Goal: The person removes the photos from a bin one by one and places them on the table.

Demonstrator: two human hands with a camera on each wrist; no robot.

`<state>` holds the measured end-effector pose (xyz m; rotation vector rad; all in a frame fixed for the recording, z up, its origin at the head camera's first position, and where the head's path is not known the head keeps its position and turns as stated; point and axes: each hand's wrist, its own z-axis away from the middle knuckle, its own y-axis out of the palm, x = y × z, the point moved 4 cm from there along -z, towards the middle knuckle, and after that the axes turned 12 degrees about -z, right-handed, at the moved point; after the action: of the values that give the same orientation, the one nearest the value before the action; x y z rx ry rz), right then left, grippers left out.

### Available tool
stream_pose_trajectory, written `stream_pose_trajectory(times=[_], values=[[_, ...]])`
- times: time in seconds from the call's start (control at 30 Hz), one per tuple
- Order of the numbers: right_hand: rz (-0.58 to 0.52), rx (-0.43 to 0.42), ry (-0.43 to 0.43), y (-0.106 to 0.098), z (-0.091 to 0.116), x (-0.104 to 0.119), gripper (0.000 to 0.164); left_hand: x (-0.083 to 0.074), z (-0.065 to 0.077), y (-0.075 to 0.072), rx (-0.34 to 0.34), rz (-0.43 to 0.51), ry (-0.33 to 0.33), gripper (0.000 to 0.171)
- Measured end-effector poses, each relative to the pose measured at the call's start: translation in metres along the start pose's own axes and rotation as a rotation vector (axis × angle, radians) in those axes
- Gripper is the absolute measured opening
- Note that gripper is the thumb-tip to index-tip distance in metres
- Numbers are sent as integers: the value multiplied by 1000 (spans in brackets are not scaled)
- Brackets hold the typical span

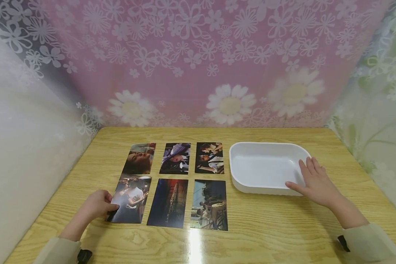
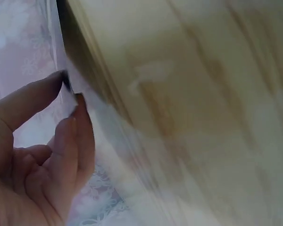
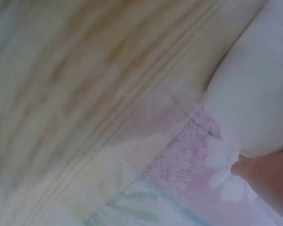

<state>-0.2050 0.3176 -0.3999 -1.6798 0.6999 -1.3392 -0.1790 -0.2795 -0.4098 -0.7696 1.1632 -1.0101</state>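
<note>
At the lower left of the head view, my left hand (image 1: 100, 204) pinches the near left corner of a glossy photo card (image 1: 132, 198) showing a couple, one in a white top. The left wrist view has the thumb and index finger meeting at the thin card edge (image 2: 68, 87). On the other side, my right hand (image 1: 316, 183) rests over the right end of a white plastic tray (image 1: 260, 189), fingers extended across its rim and thumb spread along the near side. Part of the tray's right rim is hidden under this hand.
Several more photo cards lie in two rows: a face close-up (image 1: 140, 161), a figure in a hat (image 1: 175, 158), a dark pair (image 1: 209, 157), a night ship (image 1: 168, 203) and a deck scene (image 1: 209, 205). Flowered cloth (image 1: 184, 73) walls the wooden table (image 1: 267, 227) behind and at both sides.
</note>
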Motion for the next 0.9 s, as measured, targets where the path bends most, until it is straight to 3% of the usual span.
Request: stream_pose_trajectory(times=[0.23,0.37,0.5,0.73,0.9], values=[[-1,1,-7,0,-1,0,92,-1,1,2,1,-137,40,35],[-2,2,-4,1,-1,1,91,-3,1,2,7,-177,53,50],[-2,7,1,1,-2,2,91,-2,0,3,16,-193,50,54],[-17,-1,-4,-3,-3,-1,89,-7,-5,3,26,-215,43,49],[-172,-27,-6,-11,0,-4,77,-33,-10,-3,-45,-215,89,34]])
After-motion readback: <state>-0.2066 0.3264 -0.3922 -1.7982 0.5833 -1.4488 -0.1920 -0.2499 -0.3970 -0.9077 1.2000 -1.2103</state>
